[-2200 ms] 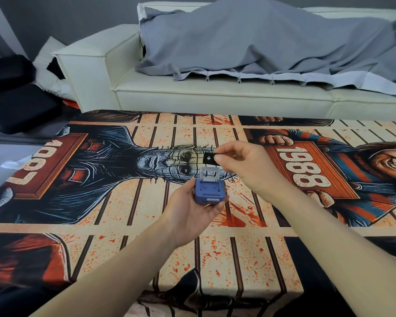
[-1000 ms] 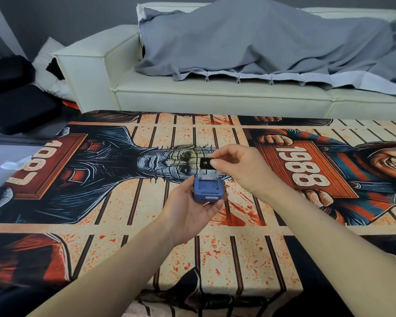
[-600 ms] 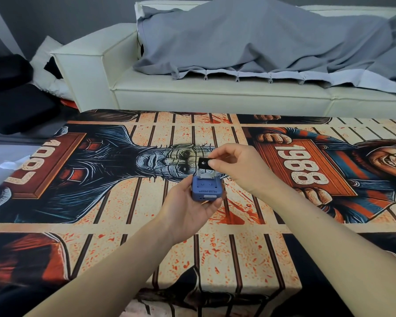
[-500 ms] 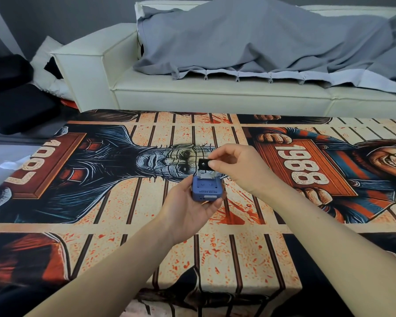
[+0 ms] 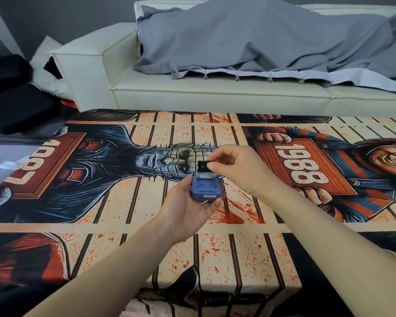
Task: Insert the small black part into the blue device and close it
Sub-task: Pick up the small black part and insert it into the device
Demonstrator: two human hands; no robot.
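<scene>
My left hand [image 5: 190, 209] cups a small blue device [image 5: 205, 190] from below, above the middle of the table. A grey flap at the device's far end stands open. My right hand [image 5: 236, 167] pinches a small black part [image 5: 202, 167] between thumb and forefinger, right at the top of the open flap. The black part's lower edge meets the flap; I cannot tell how far it sits inside.
The table carries a printed horror-art cloth [image 5: 124, 225] with "1987" and "1988" signs. Behind it stands a cream sofa [image 5: 192, 92] under a grey sheet [image 5: 249, 40]. Dark cushions [image 5: 12, 99] lie on the floor at the far left.
My right hand has brought the black part down and slightly left, from just above the device to its open flap. My left hand has kept the device nearly still.
</scene>
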